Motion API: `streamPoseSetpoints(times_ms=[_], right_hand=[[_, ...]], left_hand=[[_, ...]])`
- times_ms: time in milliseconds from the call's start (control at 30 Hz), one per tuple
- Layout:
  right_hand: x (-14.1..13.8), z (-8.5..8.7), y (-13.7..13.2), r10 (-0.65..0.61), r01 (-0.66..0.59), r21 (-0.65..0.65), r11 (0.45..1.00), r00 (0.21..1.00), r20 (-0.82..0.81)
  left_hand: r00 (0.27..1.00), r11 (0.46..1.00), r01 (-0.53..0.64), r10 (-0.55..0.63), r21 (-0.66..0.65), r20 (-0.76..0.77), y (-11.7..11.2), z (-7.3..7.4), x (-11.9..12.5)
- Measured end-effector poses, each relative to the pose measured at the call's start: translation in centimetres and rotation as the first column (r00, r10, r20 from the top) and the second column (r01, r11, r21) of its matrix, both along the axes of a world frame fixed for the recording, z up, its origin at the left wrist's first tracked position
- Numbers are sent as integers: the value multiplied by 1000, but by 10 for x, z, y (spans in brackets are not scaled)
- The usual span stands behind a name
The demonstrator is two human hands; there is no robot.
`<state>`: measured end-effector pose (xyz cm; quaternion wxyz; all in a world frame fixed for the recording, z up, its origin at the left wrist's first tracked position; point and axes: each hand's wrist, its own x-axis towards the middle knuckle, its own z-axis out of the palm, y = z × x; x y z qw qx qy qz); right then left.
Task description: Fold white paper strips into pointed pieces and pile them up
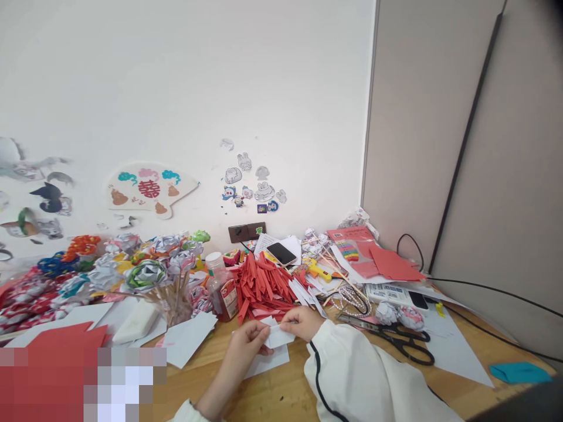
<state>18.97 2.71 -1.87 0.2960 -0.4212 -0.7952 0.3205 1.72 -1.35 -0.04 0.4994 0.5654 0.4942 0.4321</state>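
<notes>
**White paper slip (pixel 281 336): likely light, thin and quick to crease**

You have the white paper slip between your two hands, just above the front part of the wooden table (pixel 281 404). Your left hand (pixel 252 338) pinches its left side between thumb and fingers; your right hand (pixel 303 323) grips the upper right end with the fingertips. Below it lies a white sheet (pixel 276 360), partly hidden by the slip and your left fingers. Just beyond are a heap of red folded strips (pixel 261 287) and a few white folded strips (pixel 307 295).

Expect the slip to weigh almost nothing and bend readily; a hard squeeze could mark it, and a sharp pull could tear it. Edges and corners look like the best places to hold, with soft finger pads. (Dry paper should give fair friction.) Black-handled scissors (pixel 402 341) lie well apart, to your right.
</notes>
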Motion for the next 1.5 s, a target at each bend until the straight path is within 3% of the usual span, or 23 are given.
streamPoseSetpoints(times_ms=[133,233,367,467,633,733,900,1000,1133,1233,1333,1500], right_hand=[[3,-7,4,12,-12,-36,999,1000,0],[3,-8,6,85,-94,-112,989,994,-75],[6,-2,7,196,-273,-260,926,938,-287],[14,5,10,193,-354,-325,877,878,-437],[25,9,17,103,-266,-241,933,841,-531],[18,4,13,90,-177,-144,973,878,-469],[0,-4,4,98,-107,-38,994,978,-187],[-3,-5,-1,75,-71,51,996,994,-80],[-9,-4,-7,151,-154,139,978,988,30],[-12,-1,-10,168,-168,157,973,986,9],[-14,4,-13,113,-103,121,987,990,-81],[-16,10,-16,82,-69,71,995,979,-189]], left_hand=[[999,1000,20,-19,21,-25,-2,2,1],[998,998,37,-35,42,-49,-2,2,1],[998,998,31,-29,51,-51,-3,5,-1],[999,999,-39,40,23,-30,-1,13,-9],[994,994,-109,109,-1,-1,4,21,-23],[995,995,-97,97,-4,11,2,18,-17],[999,1000,-22,23,21,-31,-3,12,-4],[983,990,45,-19,137,-184,-5,8,-3],[891,947,182,-45,264,-452,-6,3,-5],[866,943,206,-50,263,-498,-6,2,-5],[880,947,183,-38,265,-473,-7,1,-3],[907,965,263,-255,-23,-335,-12,-4,4]])
